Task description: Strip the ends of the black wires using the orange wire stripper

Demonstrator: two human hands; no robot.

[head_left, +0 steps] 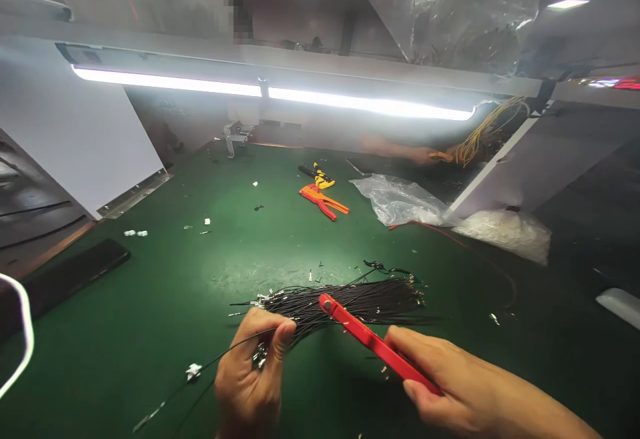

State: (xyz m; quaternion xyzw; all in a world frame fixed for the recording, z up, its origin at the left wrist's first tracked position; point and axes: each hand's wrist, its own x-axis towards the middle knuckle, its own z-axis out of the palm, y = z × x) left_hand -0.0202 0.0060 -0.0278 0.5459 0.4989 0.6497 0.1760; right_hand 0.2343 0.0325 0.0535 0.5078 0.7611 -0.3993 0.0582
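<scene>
Two hands work here. My left hand (250, 372) pinches thin black wires (345, 302) lying bunched on the green table (150, 305). My right hand (450, 379) grips a red tool (373, 344), its tip touching the wires.

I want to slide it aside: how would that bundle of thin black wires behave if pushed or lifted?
The bundle of black wires would probably flop: its strands are thin and already splay at the ends. It looks light for its spread. Pushed, loose strands would likely fan out rather than move together, since no tie shows.
</scene>
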